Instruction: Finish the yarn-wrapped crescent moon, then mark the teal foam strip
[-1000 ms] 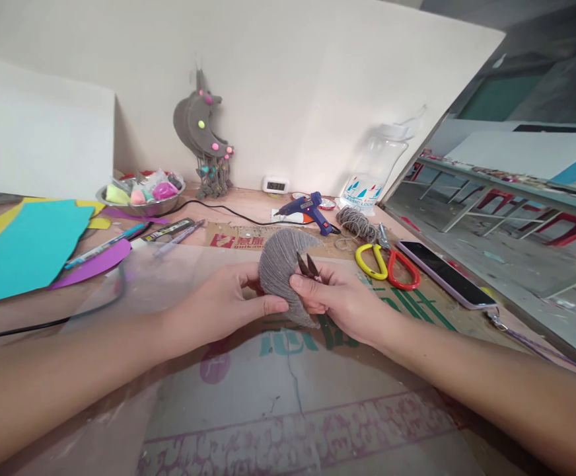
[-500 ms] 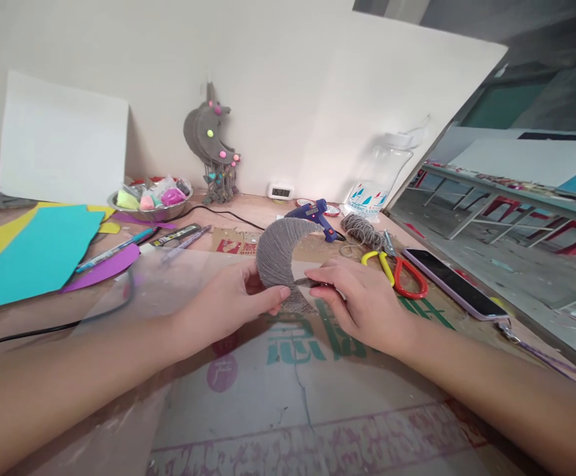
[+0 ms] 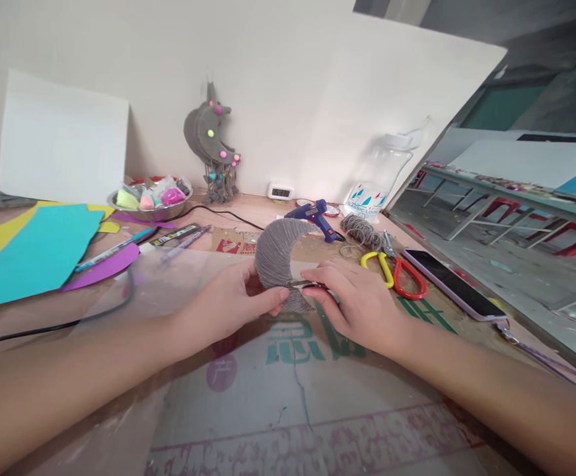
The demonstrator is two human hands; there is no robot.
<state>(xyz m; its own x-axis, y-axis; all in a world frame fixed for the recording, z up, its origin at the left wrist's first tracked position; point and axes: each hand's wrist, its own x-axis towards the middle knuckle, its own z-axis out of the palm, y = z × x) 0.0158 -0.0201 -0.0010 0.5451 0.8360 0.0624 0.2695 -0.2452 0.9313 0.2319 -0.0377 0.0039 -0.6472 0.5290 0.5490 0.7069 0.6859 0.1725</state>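
A crescent moon wrapped in grey yarn point(image 3: 277, 251) stands upright between my hands, above the plastic-covered cardboard. My left hand point(image 3: 236, 294) is closed on its lower left side, thumb in front and fingers partly hidden behind. From the right, my right hand point(image 3: 352, 294) pinches a pair of slim dark tweezers point(image 3: 308, 284). Their tips touch or nearly touch the inner curve of the moon, close to my left thumb. The moon's lower point shows below the tweezers. Behind it lies a blue glue gun point(image 3: 312, 215), apart from both hands.
Grey yarn point(image 3: 362, 230), scissors with yellow and red handles point(image 3: 407, 277) and a phone point(image 3: 451, 284) lie to the right. A clear bottle point(image 3: 377, 178) and a small clock point(image 3: 281, 192) stand behind. Leftward are a bowl of clay point(image 3: 152, 210), pens and coloured sheets point(image 3: 40, 251).
The tweezers have shifted slightly and now lie flatter across the moon's inner edge, their prongs showing more plainly. My left hand and the moon have barely moved.
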